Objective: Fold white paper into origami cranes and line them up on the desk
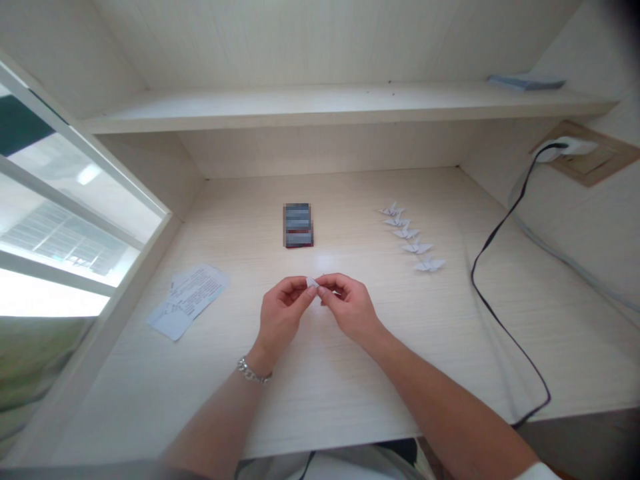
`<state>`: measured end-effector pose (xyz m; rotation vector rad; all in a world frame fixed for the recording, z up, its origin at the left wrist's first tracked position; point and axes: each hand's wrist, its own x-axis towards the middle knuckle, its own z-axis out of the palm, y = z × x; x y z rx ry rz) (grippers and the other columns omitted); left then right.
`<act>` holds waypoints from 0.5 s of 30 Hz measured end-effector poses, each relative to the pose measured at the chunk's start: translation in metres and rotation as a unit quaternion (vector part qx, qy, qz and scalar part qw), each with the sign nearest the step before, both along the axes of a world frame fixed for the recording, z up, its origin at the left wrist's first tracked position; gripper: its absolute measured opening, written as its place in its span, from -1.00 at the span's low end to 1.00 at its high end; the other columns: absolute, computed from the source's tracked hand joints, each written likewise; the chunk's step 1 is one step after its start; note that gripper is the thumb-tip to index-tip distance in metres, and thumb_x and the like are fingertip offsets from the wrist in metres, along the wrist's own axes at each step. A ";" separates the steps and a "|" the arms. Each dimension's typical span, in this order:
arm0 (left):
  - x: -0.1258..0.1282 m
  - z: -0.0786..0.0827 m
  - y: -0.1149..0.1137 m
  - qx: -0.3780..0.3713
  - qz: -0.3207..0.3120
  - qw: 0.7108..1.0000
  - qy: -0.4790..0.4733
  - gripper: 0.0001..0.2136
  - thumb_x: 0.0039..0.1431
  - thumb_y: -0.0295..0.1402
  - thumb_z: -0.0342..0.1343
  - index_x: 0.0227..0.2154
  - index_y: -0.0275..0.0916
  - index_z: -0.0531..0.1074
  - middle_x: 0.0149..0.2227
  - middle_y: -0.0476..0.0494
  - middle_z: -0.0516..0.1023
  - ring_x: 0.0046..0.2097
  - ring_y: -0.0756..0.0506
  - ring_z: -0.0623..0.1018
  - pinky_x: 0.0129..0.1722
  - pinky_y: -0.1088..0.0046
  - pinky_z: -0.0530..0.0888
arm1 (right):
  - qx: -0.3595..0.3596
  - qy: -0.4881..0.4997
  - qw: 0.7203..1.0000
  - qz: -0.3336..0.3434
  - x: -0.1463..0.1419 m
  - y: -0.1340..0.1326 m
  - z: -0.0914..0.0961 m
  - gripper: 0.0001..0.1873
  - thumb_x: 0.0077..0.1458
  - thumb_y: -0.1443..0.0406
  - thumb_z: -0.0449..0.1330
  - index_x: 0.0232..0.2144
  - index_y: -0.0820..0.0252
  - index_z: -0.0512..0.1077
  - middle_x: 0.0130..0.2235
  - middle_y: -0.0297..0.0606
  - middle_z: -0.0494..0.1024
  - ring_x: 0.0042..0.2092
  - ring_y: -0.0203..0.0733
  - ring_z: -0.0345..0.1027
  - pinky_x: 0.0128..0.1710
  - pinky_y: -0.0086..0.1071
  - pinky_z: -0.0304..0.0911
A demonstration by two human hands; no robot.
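Note:
Between my two hands, over the middle of the desk, is a small piece of folded white paper [312, 283]. My left hand [283, 310] pinches its left side between thumb and fingers, and a silver chain bracelet circles that wrist. On the other side my right hand [350, 303] pinches the paper too, its fingertips close to the left ones. Most of the paper is hidden by the fingers. Several folded white paper cranes [406, 234] lie in a slanting row to the right, beyond my right hand.
A phone [298, 225] with a blurred screen lies ahead of my hands. Printed paper sheets [187, 301] rest at the left. A black cable [475, 267] runs from a wall socket [595, 157] down the right side. Above the desk is a shelf [320, 110]; a window stands left.

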<state>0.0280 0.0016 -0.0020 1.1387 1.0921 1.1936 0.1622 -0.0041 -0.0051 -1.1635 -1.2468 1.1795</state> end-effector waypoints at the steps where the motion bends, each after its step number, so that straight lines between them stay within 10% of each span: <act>1: 0.000 0.000 0.000 0.002 0.001 1.000 0.003 -0.81 -0.09 -0.38 0.20 -0.35 -0.30 0.45 -0.36 -0.11 0.52 -0.32 -0.02 0.48 -0.27 0.46 0.41 | 0.000 0.002 1.000 0.000 0.000 0.000 0.000 -0.82 -0.03 0.26 0.16 -0.34 0.20 0.45 -0.37 -0.23 0.51 -0.38 -0.26 0.36 -0.41 -0.40 0.30; 15: 0.001 0.001 0.001 0.002 -0.028 0.999 0.021 -0.84 -0.06 -0.33 0.18 -0.43 -0.31 0.41 -0.47 -0.03 0.44 -0.40 0.03 0.43 -0.35 0.51 0.38 | -0.022 0.031 0.999 0.020 0.003 0.001 0.002 -0.83 -0.08 0.25 0.21 -0.39 0.22 0.42 -0.42 -0.28 0.49 -0.38 -0.27 0.37 -0.38 -0.40 0.31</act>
